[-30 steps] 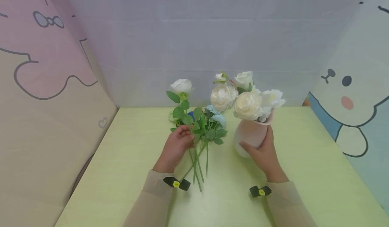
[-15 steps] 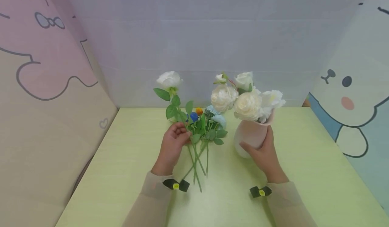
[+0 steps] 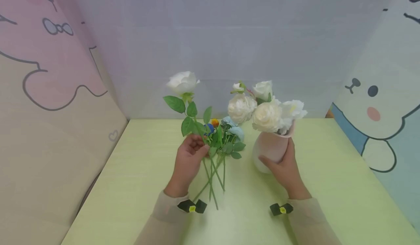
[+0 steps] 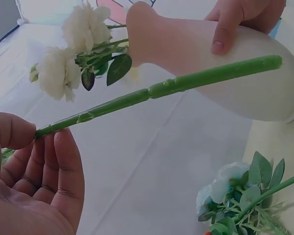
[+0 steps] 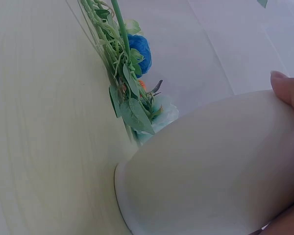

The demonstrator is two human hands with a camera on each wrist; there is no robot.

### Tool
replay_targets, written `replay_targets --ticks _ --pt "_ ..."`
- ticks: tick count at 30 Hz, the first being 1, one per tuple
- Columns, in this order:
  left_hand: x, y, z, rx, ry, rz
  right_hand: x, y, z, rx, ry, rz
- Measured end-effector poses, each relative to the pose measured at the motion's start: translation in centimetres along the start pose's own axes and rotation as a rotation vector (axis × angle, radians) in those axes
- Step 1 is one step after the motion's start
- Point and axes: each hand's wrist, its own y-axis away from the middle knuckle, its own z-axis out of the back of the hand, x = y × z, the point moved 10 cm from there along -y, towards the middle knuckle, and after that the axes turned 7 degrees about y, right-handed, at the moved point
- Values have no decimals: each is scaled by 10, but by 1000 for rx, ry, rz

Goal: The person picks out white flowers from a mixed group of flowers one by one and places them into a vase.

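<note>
My left hand (image 3: 190,159) pinches the green stem (image 4: 186,81) of a white rose (image 3: 183,82) between thumb and fingertips. The rose stands upright above the other flowers, and its cut stem end points toward the vase in the left wrist view. My right hand (image 3: 285,168) grips the side of a pale pink-white vase (image 3: 270,146), thumb in front. The vase's base touches the table in the right wrist view. White and cream flowers (image 3: 267,115) fill the vase mouth. Beneath the held rose lie loose flowers, including light blue ones (image 3: 237,132) and a blue one (image 5: 139,53).
The pale yellow-green table (image 3: 131,172) runs back to a plain light wall (image 3: 210,48). Cartoon-printed panels rise on both sides. Several green stems (image 3: 210,186) of the lying flowers cross toward the front, between my forearms.
My left hand has drawn the white rose to the left and slightly up, away from the lying flowers, uncovering blue and orange blooms. The right hand and vase stay put.
</note>
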Motion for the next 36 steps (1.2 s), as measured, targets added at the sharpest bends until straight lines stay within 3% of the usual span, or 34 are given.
replay_targets --ticks 6,14,22,25,32,36 --pt "-5 5 -10 38 -10 -31 -16 -3 -1 -4 1 9" --pt "-13 9 -24 64 21 -91 -14 2 -2 8 -19 7" --pt "-15 8 -55 117 -44 -37 -10 -1 -1 -6 -11 29" --pt "-19 8 -64 132 -79 -47 -11 -1 -2 -1 -12 25" --pt "-47 7 -93 260 -190 -276 -10 -3 -2 -12 -19 48" --pt "-58 6 -105 303 -227 -361 -1 -1 0 -17 -31 51"
